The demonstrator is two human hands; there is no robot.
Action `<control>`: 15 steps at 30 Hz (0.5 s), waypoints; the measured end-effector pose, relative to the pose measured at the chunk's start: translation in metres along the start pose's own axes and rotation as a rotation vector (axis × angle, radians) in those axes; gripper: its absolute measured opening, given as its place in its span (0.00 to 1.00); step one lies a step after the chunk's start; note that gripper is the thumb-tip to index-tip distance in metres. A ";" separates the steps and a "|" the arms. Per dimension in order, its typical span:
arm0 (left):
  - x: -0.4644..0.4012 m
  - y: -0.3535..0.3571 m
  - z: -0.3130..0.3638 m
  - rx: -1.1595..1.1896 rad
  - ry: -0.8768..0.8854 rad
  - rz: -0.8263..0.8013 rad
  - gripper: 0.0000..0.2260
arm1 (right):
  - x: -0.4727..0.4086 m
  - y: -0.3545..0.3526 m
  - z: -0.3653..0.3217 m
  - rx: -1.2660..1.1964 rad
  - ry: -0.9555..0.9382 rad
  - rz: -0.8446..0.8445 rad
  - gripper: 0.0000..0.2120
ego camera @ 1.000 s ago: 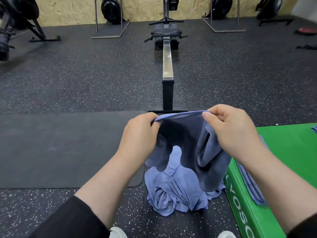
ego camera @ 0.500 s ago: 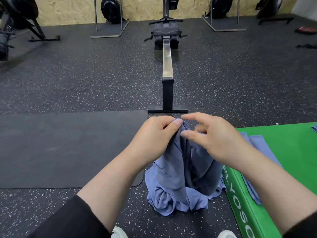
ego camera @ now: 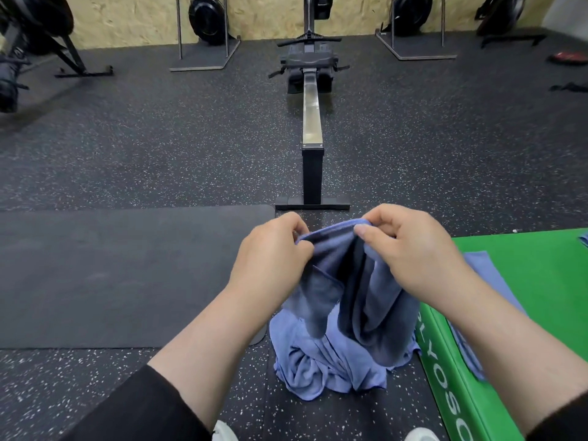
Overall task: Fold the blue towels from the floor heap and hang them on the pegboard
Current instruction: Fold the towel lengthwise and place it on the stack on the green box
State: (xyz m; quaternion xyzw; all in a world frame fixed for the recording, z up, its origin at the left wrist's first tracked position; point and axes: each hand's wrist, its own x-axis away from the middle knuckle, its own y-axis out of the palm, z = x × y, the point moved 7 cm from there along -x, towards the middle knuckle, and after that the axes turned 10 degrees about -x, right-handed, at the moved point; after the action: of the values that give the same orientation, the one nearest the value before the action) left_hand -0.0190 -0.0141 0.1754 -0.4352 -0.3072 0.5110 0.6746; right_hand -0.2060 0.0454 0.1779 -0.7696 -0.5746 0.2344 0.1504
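Head view, left hand (ego camera: 270,253) and right hand (ego camera: 410,249) pinching soft blue towel (ego camera: 366,294), rumpled heap (ego camera: 331,367) below

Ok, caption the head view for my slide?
Both hands, left and right, pinch a blue towel above the floor heap.

One blue towel (ego camera: 366,291) hangs bunched above the crumpled blue heap (ego camera: 327,367) on the speckled floor.

White capital letters are running down the near side face of the green padded plyo box (ego camera: 451,383) at the lower right. "YOSO" is showing legibly; the letters before and after it are being cut off or hidden.
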 end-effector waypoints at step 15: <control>0.002 0.004 0.023 0.396 0.200 -0.102 0.13 | 0.004 0.006 -0.011 -0.012 -0.022 -0.138 0.22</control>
State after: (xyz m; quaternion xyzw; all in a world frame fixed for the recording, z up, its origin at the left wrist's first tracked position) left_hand -0.0398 -0.0057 0.1812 -0.3268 -0.1539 0.4808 0.7990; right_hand -0.1947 0.0479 0.1831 -0.7265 -0.6292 0.2285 0.1552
